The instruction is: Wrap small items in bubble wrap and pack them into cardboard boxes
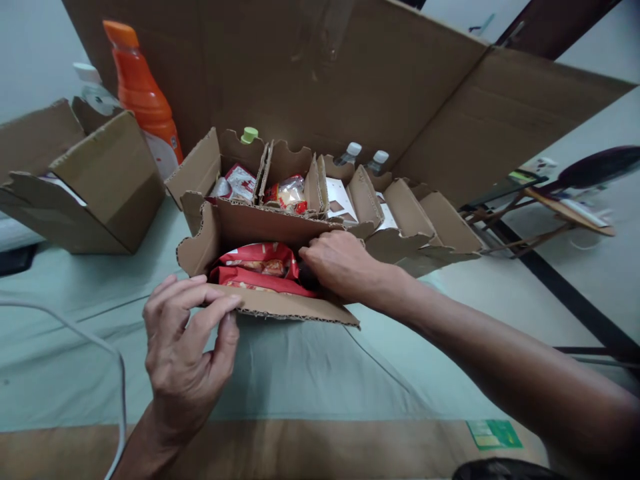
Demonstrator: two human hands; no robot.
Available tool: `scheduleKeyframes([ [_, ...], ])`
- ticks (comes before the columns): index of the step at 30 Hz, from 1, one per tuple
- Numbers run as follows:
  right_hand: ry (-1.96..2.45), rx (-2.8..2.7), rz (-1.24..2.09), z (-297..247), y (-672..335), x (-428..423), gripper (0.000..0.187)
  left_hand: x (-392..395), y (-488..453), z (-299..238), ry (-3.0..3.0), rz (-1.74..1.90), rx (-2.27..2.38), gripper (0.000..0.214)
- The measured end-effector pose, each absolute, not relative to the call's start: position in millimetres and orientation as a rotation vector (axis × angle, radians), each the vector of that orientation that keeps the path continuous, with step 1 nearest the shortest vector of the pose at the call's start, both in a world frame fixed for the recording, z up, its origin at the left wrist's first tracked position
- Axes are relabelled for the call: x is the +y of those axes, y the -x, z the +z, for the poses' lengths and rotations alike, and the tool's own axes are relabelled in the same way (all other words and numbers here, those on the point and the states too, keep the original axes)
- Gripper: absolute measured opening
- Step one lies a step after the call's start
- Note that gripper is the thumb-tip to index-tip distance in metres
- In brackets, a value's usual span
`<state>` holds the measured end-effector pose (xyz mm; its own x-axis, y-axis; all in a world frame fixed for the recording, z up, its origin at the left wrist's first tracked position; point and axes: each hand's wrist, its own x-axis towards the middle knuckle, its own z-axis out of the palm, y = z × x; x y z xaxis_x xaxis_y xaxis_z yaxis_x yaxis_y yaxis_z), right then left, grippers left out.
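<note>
An open cardboard box (273, 308) stands in front of me with red printed snack packets (255, 267) inside. My left hand (187, 340) pinches the near flap at its left end, thumb below and fingers above. My right hand (337, 263) reaches into the box's right side, beside the packets, its fingers curled downward. Something dark shows under those fingers; what they hold is hidden.
Behind stands a row of cardboard compartments (413, 210) with packaged snacks (290, 193) and white boxes (340, 200). An orange drink bottle (143, 100) and another carton (110, 187) stand left. A large cardboard panel (300, 73) rises behind; a white cable (107, 347) crosses the left.
</note>
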<state>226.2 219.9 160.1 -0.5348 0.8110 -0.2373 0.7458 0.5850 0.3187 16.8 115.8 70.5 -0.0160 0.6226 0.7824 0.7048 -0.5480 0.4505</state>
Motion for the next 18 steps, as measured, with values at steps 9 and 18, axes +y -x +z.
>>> scheduleKeyframes([
  [9, -1.339, 2.750, 0.169, 178, -265, 192, 0.019, 118, -16, 68, 2.003, -1.709, -1.512, 0.080],
  [18, -2.212, 2.941, -0.456, 106, -322, 109, 0.054, 144, 11, 22, 2.052, -2.392, -2.064, 0.085],
])
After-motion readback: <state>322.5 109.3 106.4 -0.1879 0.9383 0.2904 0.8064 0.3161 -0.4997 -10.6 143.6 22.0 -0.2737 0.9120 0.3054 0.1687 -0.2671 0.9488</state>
